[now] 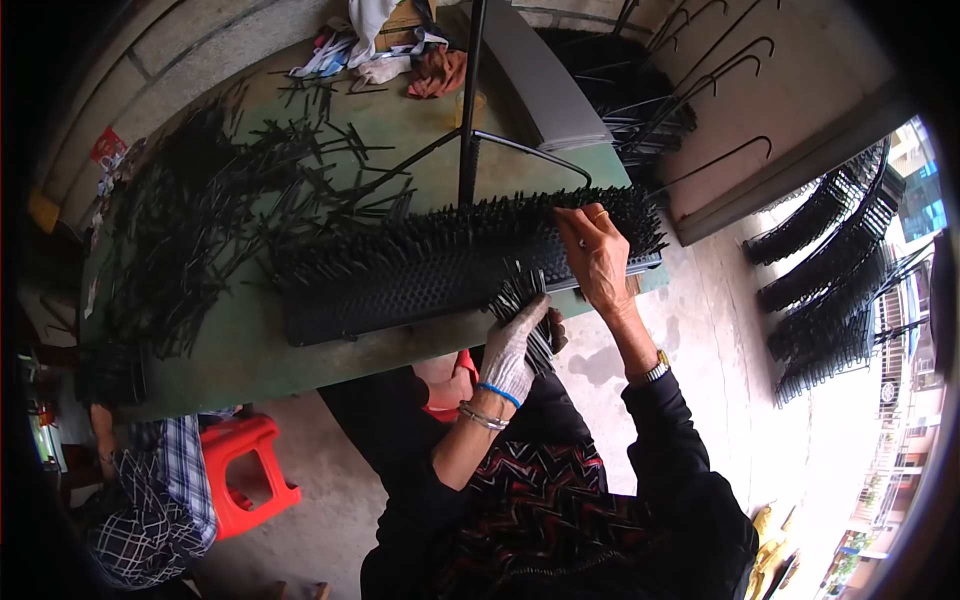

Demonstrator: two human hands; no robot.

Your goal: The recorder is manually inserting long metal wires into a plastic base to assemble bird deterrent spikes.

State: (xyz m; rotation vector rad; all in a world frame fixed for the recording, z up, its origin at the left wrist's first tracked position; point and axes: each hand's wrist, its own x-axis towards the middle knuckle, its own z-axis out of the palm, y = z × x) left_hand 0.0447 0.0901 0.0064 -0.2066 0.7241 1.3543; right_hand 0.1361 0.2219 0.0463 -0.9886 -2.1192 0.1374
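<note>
A long black board (390,297) full of small holes lies along the near edge of the green table. Short black strips stand upright in its far rows, while the near rows show bare holes. My left hand (510,358), in a white glove, is closed around a bundle of loose black strips (514,290) in front of the board. Bare, with a ring on one finger, my right hand (598,258) pinches over the standing strips near the board's right end. Its fingertips hide whatever they hold.
Loose black strips (190,220) cover the left of the green table (240,375). A black metal stand (467,150) rises behind the board. Grey sheets (545,80) and cloths (437,72) lie at the back. A red stool (245,480) and another person's patterned clothing (155,515) are at lower left.
</note>
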